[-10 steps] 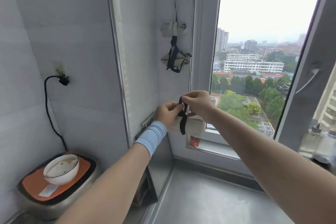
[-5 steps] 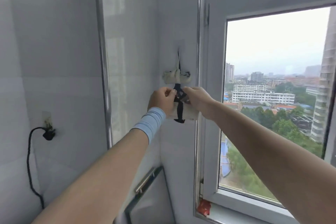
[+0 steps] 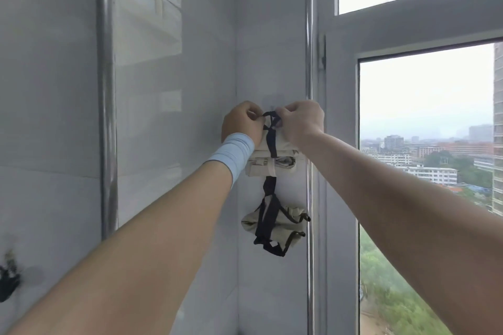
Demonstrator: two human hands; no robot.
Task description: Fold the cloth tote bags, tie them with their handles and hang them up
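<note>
Both my hands are raised against the narrow wall strip beside the window. My left hand and my right hand pinch the black handle loop of a folded cream tote bag, holding it high on the wall. Just under it hangs another folded cream bundle tied with a pale strap. Lower down a third folded bag, wrapped in black handles, hangs from a black strap. Whatever hook holds them is hidden behind my hands.
A vertical metal pipe runs down the tiled wall on the left. A black plug sits in the wall at the lower left. The window frame stands right of the bags, with city buildings and trees outside.
My hands lifted the folded bag from sill height up the wall, past the two hanging bundles, to above them. The camera tilted upward, so the counter and bowl left the view.
</note>
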